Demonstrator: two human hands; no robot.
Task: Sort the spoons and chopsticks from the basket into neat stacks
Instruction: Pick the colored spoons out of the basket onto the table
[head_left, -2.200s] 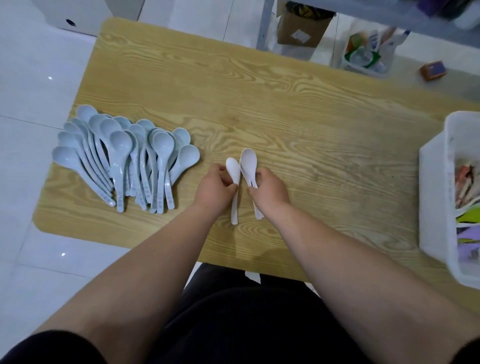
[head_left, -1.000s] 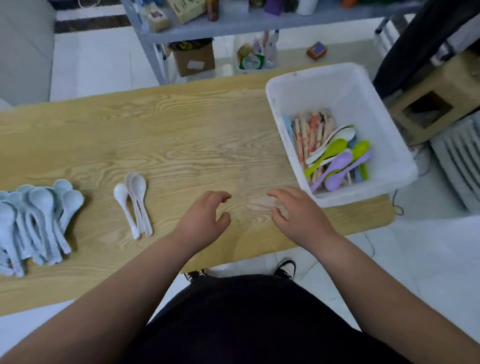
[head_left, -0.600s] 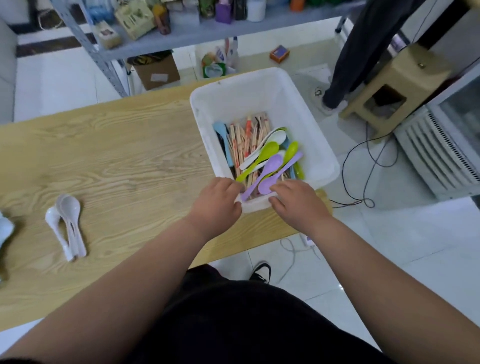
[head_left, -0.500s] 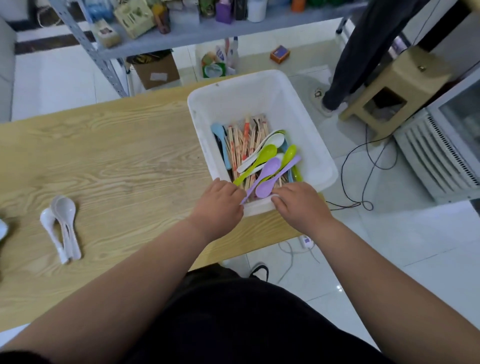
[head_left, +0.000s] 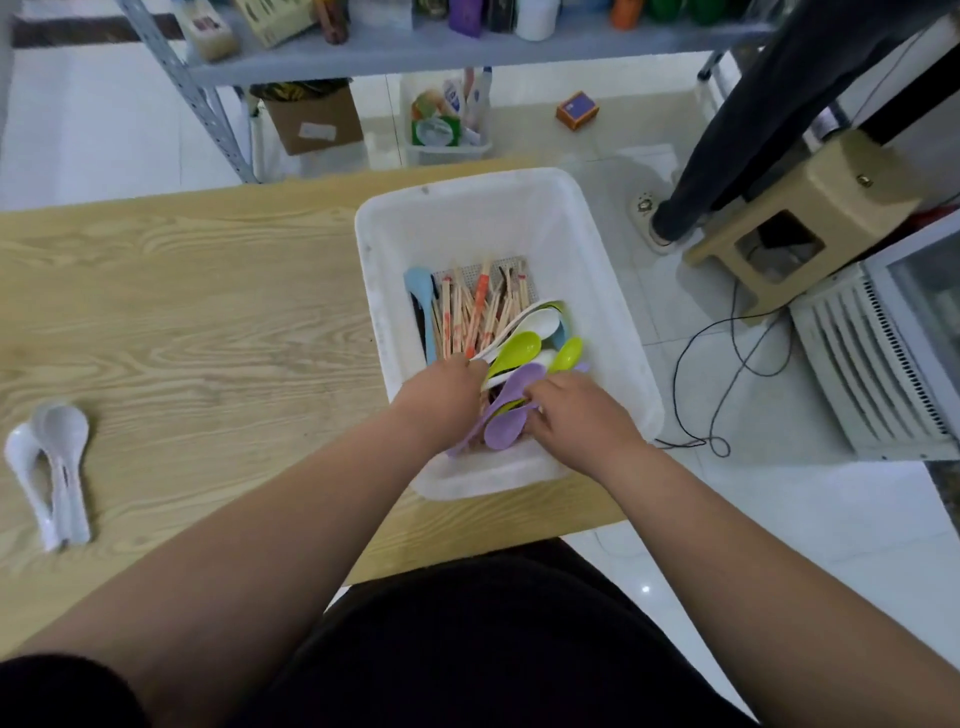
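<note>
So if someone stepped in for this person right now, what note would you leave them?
Left hand: down in the white plastic basket among spoon handles; grip hidden.
Right hand: fingertips on the purple plastic spoons; grip unclear.
Also in the basket: lime-green plastic spoons, white basket spoons, a light blue plastic spoon, printed wooden chopsticks.
Done: a small group of white table spoons lies together on the wooden table, far left.
Left: lift out the rest and stack by kind.
</note>
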